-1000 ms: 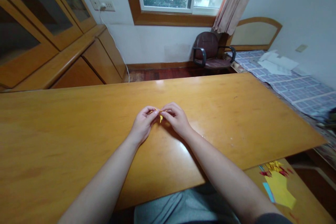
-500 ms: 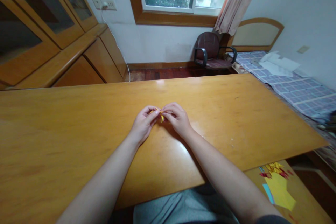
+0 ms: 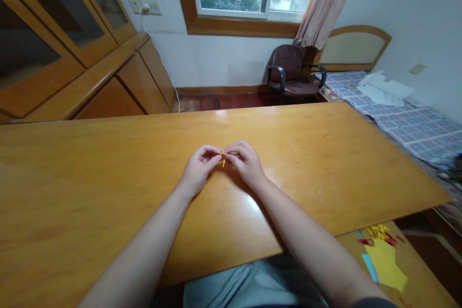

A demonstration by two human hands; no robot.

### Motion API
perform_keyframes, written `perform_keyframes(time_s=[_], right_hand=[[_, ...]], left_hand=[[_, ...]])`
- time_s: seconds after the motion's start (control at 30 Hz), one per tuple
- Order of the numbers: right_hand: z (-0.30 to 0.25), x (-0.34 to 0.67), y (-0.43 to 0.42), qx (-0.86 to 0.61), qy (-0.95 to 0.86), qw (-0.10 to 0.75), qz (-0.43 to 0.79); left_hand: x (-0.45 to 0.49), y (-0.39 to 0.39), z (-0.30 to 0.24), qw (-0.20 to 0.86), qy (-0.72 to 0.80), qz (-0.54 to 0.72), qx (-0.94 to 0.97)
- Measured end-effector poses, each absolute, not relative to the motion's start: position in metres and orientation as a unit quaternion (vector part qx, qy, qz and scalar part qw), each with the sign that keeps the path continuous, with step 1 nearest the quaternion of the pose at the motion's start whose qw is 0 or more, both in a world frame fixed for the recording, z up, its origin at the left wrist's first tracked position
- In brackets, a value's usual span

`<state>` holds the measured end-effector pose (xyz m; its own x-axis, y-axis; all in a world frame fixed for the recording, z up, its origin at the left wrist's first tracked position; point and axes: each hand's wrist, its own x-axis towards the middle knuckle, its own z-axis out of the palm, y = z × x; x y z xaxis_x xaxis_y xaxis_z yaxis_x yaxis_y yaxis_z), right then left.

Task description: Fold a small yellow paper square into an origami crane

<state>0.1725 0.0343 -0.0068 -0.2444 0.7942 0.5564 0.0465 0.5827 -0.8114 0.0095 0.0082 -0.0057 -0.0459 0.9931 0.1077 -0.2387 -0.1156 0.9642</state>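
Note:
Between my two hands is a small piece of folded yellow paper point(image 3: 224, 160), with a narrow tip pointing down toward me. My left hand point(image 3: 200, 166) pinches its left side between thumb and fingers. On the other side, my right hand point(image 3: 245, 161) grips it the same way, fingertips almost meeting those of the left. Most of the paper is hidden by my fingers, so its full shape cannot be made out. Both hands are just above the wooden table point(image 3: 108, 192).
On a lower surface at the right lie yellow paper sheets point(image 3: 388, 267), a light blue piece point(image 3: 370, 268) and a pile of yellow and red bits point(image 3: 377, 232). An office chair point(image 3: 288, 70) stands beyond the table. A bed point(image 3: 404, 120) is at the right, a cabinet point(image 3: 108, 77) at the left.
My left fingers have shifted slightly right, closer to the right hand. The yellow paper has turned a little, and its hanging tip now looks narrower.

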Motion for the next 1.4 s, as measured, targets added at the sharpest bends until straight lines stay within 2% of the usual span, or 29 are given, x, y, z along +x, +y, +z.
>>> perform_keyframes(time_s=[0.4, 0.57, 0.97, 1.4], right_hand=[[-0.005, 0.172, 0.034, -0.323, -0.709, 0.526, 0.342], [-0.003, 0.172, 0.033, -0.335, -0.709, 0.520, 0.339], [-0.004, 0.173, 0.034, -0.339, -0.725, 0.507, 0.320], [-0.006, 0.172, 0.033, -0.315, -0.737, 0.514, 0.305]], left_hand=[[0.008, 0.007, 0.005, 0.351, 0.454, 0.570, 0.588], [0.008, 0.004, 0.009, 0.321, 0.479, 0.564, 0.590], [0.005, 0.009, -0.001, 0.349, 0.489, 0.553, 0.578], [0.010, 0.010, -0.004, 0.472, 0.465, 0.597, 0.453]])
